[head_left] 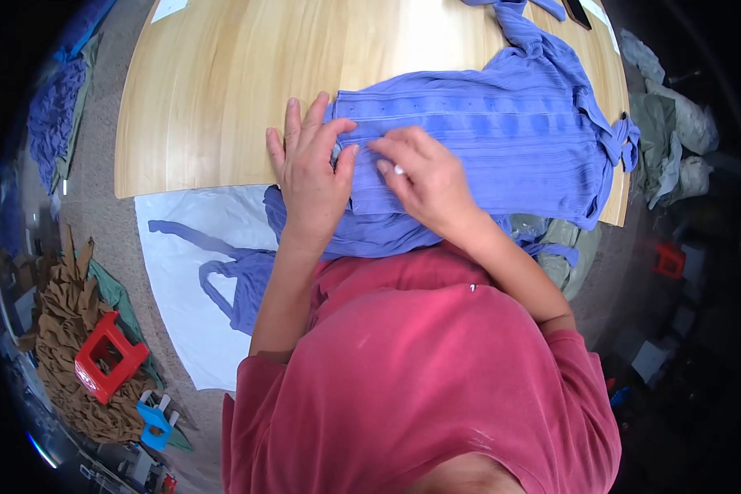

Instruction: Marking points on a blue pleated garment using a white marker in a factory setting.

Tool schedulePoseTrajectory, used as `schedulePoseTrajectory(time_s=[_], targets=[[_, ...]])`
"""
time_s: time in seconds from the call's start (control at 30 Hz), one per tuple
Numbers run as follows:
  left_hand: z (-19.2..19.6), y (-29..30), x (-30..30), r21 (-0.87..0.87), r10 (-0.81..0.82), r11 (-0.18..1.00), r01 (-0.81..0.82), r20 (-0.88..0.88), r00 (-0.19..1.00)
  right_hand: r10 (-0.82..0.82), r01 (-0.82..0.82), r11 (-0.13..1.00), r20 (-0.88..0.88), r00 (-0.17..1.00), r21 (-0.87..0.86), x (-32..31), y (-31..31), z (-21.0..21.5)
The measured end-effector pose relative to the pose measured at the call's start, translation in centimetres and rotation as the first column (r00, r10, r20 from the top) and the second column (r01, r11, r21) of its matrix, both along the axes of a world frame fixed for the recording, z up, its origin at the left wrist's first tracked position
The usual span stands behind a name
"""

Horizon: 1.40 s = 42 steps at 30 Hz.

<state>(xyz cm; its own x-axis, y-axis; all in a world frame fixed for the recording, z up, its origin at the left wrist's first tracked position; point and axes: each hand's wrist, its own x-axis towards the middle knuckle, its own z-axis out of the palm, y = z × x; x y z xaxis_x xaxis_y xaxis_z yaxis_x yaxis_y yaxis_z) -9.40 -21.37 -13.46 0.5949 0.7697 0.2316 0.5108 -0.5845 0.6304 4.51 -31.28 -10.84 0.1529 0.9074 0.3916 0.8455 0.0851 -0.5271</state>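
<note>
A blue-purple ribbed garment lies spread over the front of the table, with a row of small dark marks along its placket. My left hand is at the garment's left end, its fingers spread on the fabric edge and tabletop, thumb and forefinger apart. Just to its right, my right hand is curled above the fabric, fingertips drawn together. A small white spot shows between its fingers; what it belongs to cannot be made out. Part of the garment hangs over the table's front edge against my lap.
The wooden table carries a dark phone at its far right. White sheeting with blue-purple straps on it hangs at the left. Brown cloth, a red stool and a blue stool are on the left floor; bagged bundles lie right.
</note>
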Motion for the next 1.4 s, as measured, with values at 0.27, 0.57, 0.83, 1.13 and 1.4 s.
schedulePoseTrajectory(time_s=[0.27, 0.57, 0.83, 1.13, 1.4], targets=[[0.4, 0.0, -0.1, -0.033, -0.011, 0.999, 0.011, 0.016, 1.0, -0.065, 0.017, 0.994, -0.45, 0.89, -0.11, 1.1, 2.0, 0.3], [0.3, 0.2, -0.3, -0.042, -0.008, 0.999, 0.009, 0.031, 0.999, -0.09, -0.038, 0.982, -0.633, 0.769, -0.185, 1.9, 2.2, -1.8], [0.4, 0.1, -0.3, -0.054, -0.014, 0.998, 0.015, 0.03, 0.999, -0.106, -0.032, 0.979, -0.632, 0.768, -0.203, 1.9, 1.9, -1.5], [0.7, 0.8, -0.7, -0.081, -0.057, 0.995, 0.058, 0.016, 0.998, -0.167, -0.047, 0.956, -0.665, 0.728, -0.291, 1.9, 2.1, -1.2], [-0.5, 0.8, 0.1, 0.054, -0.016, 0.998, 0.012, 0.073, 0.997, -0.099, -0.07, 0.978, -0.738, 0.668, -0.195, 2.3, 1.7, -2.5]])
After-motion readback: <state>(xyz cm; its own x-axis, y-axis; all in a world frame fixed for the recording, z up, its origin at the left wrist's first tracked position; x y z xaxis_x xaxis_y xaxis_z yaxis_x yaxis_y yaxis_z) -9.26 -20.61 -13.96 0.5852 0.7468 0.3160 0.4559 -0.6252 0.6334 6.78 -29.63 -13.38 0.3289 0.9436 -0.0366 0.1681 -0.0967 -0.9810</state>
